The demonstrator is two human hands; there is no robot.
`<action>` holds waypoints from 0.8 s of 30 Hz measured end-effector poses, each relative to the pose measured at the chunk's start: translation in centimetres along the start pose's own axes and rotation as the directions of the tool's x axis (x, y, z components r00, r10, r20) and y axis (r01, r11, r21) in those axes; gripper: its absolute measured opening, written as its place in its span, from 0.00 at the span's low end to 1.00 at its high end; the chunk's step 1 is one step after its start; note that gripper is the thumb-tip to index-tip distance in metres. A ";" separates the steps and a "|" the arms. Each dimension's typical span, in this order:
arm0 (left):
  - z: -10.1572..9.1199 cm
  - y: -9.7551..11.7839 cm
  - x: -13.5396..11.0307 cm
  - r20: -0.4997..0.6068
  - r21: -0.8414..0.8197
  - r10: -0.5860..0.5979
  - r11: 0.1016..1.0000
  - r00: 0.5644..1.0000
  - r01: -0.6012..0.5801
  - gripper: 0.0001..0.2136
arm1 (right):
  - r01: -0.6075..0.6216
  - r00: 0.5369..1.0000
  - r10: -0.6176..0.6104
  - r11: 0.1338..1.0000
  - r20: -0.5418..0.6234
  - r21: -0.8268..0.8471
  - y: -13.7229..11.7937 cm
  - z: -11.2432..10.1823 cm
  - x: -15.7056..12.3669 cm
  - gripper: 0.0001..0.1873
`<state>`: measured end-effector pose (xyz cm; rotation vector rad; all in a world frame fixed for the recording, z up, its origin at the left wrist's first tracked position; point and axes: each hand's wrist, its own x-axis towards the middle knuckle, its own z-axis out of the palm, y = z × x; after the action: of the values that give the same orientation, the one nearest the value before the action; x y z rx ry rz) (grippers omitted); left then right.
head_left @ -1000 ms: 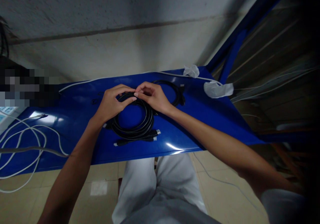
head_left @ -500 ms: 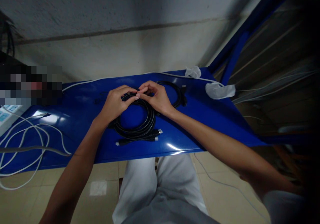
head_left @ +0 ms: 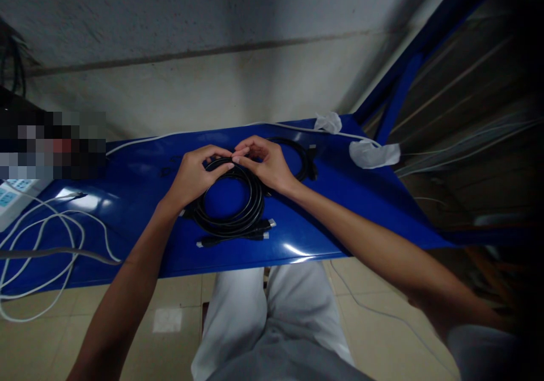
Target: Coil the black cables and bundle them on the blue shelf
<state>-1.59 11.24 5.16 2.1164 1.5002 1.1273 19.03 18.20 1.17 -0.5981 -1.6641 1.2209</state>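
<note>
A coil of black cable (head_left: pixel 254 205) lies on the blue table, with flat metal-tipped plugs (head_left: pixel 268 224) sticking out at its near side. My left hand (head_left: pixel 199 172) is closed on the far part of the coil, its thumb on the inner side and its fingers over the top. Beside it, my right hand (head_left: pixel 268 164) pinches thumb and fingers together at the same spot, touching the left fingertips. Whatever sits between the right fingertips is too small to make out. Partly behind the right hand lies a second black cable coil (head_left: pixel 305 163).
The blue table (head_left: pixel 140 216) runs along a wall. On the left are loose white cables (head_left: pixel 79 228) and a white power strip (head_left: pixel 17 197). A white cable (head_left: pixel 170 135) follows the back edge to white plastic wrappings (head_left: pixel 374 154). A blue frame post (head_left: pixel 399 97) rises at the right.
The fingers of both hands shift slightly at the top of the coil. The right thumb and index have moved a little; coil and table things stay where they were.
</note>
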 end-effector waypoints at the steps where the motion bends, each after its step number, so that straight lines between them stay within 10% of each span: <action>1: 0.0 0.0 0.0 0.001 0.000 -0.003 1.000 1.000 0.003 0.10 | -0.007 1.000 0.007 1.000 -0.004 0.013 0.1 0.1 0.0 0.22; 24: 0.3 0.1 0.0 -0.021 -0.001 -0.016 1.000 1.000 0.016 0.09 | -0.124 0.989 0.120 0.991 0.080 0.041 0.3 0.1 0.1 0.23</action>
<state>-1.36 11.28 5.03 2.0939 1.5229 1.1478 18.91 18.35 0.95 -0.6392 -1.6798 1.3822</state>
